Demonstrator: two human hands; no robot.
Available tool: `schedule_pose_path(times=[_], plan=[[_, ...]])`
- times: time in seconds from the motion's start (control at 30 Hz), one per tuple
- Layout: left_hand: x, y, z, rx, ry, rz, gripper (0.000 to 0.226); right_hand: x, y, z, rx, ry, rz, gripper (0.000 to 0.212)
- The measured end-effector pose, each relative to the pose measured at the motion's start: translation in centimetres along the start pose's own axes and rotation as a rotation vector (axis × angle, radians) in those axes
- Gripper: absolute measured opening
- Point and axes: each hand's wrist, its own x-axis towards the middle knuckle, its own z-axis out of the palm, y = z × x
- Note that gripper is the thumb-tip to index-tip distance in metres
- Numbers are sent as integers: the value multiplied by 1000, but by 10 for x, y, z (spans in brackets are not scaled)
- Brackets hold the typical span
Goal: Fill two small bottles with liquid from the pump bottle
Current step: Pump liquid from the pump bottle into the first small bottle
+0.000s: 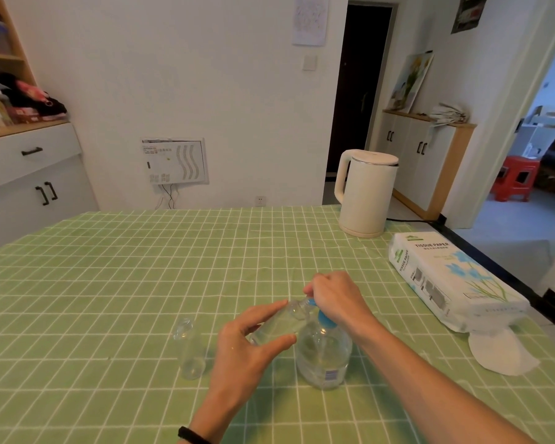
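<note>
A clear pump bottle (323,360) with a blue pump head stands on the green checked tablecloth, near the front middle. My right hand (335,299) rests closed on top of the pump head. My left hand (247,344) holds a small clear bottle (282,322) tilted, its mouth up against the blue nozzle. A second small clear bottle (189,349) stands upright and uncapped on the cloth, just left of my left hand. How much liquid either small bottle holds is hard to tell.
A white electric kettle (364,193) stands at the table's far right, its cord running off the edge. A pack of tissue paper (452,280) lies along the right edge with a loose white tissue (500,354) in front of it.
</note>
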Motion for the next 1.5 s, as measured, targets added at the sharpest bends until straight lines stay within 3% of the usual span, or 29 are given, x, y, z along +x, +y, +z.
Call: schedule_pose_path(times=[0.3, 1.5], plan=[[1, 3, -4, -18, 1, 5, 52, 0, -9, -10, 40, -81, 43, 42], [3, -1, -2, -30, 9, 14, 53, 5, -5, -6, 47, -60, -3, 38]])
